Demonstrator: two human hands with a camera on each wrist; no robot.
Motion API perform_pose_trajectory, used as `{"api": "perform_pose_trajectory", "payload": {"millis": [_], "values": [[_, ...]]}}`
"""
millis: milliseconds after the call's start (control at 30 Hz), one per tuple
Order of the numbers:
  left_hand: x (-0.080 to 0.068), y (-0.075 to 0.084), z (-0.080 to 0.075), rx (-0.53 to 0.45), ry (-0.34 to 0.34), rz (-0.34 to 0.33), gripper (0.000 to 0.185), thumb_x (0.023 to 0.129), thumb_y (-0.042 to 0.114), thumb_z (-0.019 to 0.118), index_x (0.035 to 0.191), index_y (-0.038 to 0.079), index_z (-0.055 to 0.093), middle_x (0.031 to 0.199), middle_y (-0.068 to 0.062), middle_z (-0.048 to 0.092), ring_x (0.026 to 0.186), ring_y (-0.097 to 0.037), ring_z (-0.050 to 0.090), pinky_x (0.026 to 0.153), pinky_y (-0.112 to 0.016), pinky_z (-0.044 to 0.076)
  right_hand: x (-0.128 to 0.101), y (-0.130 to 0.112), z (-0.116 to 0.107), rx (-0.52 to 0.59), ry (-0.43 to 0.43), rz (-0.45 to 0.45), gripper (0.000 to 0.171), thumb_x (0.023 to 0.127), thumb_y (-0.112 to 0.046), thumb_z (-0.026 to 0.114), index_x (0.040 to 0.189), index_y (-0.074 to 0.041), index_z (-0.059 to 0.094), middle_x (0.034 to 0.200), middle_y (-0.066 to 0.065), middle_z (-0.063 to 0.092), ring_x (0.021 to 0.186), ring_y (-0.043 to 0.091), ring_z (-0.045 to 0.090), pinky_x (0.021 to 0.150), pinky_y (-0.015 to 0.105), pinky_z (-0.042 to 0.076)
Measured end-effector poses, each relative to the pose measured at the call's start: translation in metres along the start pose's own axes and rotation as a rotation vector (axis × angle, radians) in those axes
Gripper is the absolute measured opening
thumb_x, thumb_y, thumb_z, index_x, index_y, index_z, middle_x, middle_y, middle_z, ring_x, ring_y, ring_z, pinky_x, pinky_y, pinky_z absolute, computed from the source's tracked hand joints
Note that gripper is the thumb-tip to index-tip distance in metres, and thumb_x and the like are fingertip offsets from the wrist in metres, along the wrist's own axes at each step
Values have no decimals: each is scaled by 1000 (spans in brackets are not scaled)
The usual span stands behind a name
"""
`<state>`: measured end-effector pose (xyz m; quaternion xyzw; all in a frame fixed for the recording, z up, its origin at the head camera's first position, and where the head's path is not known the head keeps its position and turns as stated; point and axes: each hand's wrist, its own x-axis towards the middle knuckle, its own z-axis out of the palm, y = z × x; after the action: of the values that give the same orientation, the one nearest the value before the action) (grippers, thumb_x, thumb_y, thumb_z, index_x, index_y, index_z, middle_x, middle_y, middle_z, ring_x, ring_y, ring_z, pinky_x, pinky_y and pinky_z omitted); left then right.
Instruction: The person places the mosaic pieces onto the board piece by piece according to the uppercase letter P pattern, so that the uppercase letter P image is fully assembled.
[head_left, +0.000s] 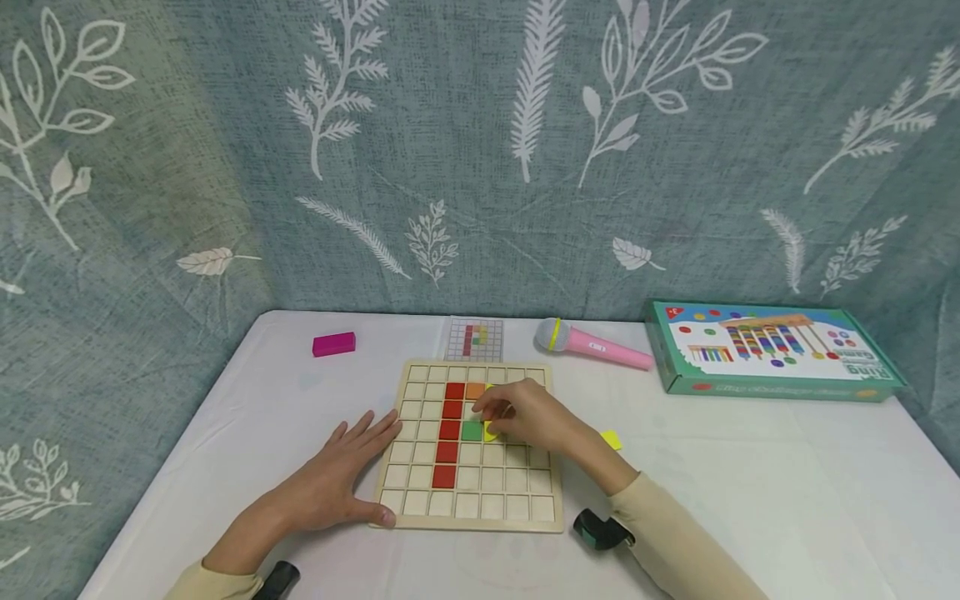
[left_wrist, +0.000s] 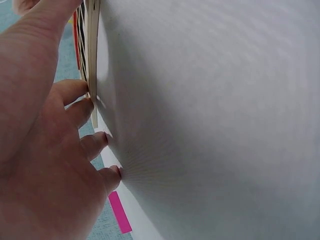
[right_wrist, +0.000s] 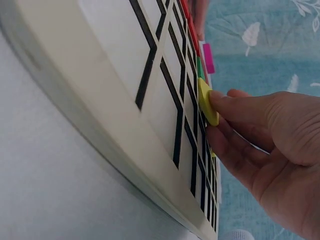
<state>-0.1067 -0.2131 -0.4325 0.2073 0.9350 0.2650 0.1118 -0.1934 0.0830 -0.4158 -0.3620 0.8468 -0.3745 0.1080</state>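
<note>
A wooden grid board lies flat on the white table. A column of several red tiles fills part of it, with an orange tile and a green tile to their right. My right hand pinches a yellow tile between thumb and fingers; it stands tilted at the grid, just right of the green tile. Another bit of yellow shows behind the fingers. My left hand is spread, its thumb and fingertips touching the board's left edge.
Behind the board lies a pattern card. A pink toy microphone and a green game box are at the back right, a magenta block at the back left. Beside my right wrist lies a loose yellow tile.
</note>
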Motion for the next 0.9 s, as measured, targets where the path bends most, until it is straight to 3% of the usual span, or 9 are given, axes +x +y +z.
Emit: {"api": "perform_pose_trajectory", "payload": {"millis": [433, 900], "values": [[-1, 1, 0, 15, 15, 11, 117, 61, 62, 82, 151, 4, 35, 160, -12, 27, 147, -43, 14, 115, -64, 8, 1, 4, 3, -13, -8, -2, 21, 86, 3, 71, 106, -1, 71, 90, 3, 70, 83, 10, 64, 76, 21, 54], [0, 0, 2, 16, 6, 3, 118, 61, 63, 82, 152, 5, 34, 160, -11, 26, 147, -41, 14, 116, -63, 7, -12, 6, -7, -40, 52, 11, 18, 89, -3, 69, 107, -3, 72, 93, 1, 71, 85, 8, 63, 77, 23, 55]]}}
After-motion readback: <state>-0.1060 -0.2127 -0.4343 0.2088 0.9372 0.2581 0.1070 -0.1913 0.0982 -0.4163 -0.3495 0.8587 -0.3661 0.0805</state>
